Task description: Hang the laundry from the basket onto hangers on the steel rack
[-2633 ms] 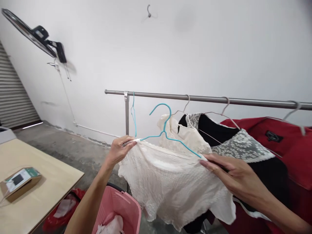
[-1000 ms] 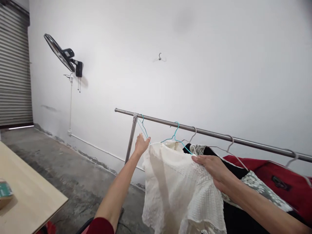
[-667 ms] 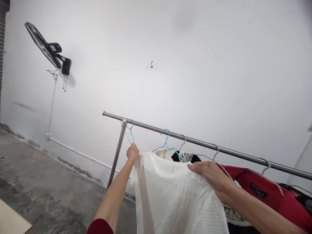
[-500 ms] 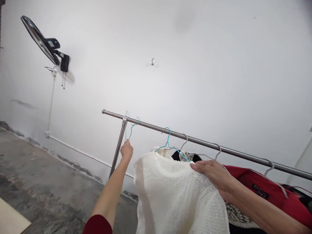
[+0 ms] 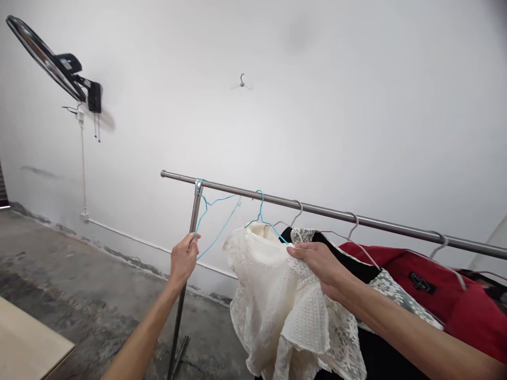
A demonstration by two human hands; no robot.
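My left hand (image 5: 185,258) is closed on the lower corner of a bare blue wire hanger (image 5: 206,203), whose hook is up at the rail beside the rack's upright; whether it is hooked over cannot be told. My right hand (image 5: 317,257) pinches the shoulder of a white knit and lace top (image 5: 263,279). That top hangs in loose folds from a second blue hanger (image 5: 260,214) on the rail. The right fingertips meet the hanger's right arm there.
The metal clothes rail (image 5: 233,190) slants down to the right. A black and patterned garment (image 5: 352,259) and a red garment (image 5: 435,285) hang on it. A black fan (image 5: 47,60) and a small hook (image 5: 242,82) are on the wall. A pale board (image 5: 31,343) lies lower left.
My left hand has moved down and left, and the bare hanger has swung round to face me. The white top, earlier spread wide, now falls in folds. My right hand keeps its pinch.
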